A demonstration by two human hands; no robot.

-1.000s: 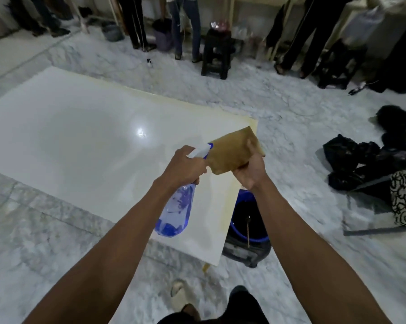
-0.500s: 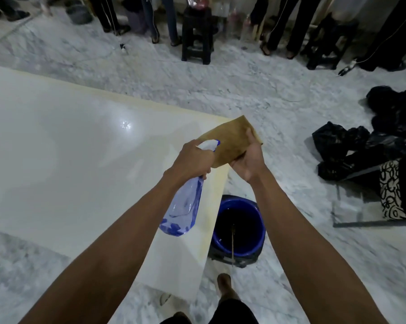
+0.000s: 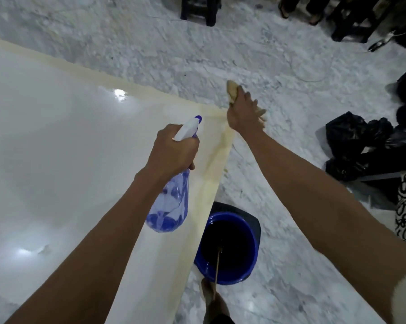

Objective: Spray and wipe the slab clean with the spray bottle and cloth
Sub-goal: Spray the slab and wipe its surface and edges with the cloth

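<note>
A large glossy white slab with a yellowish border fills the left of the view, lying on the marble floor. My left hand grips a clear spray bottle with blue liquid and a white and blue nozzle, held over the slab near its right edge. My right hand is closed on a bunched tan cloth, raised just past the slab's far right corner. Most of the cloth is hidden inside the hand.
A blue bucket of dark liquid with a stick in it stands on the floor at the slab's right edge, near my foot. Black bags lie at right. A dark stool and people's feet are at the top.
My right hand has moved away from the bottle nozzle, up and right, and the flat cloth is now bunched in it. The view has shifted closer to the slab's right edge.
</note>
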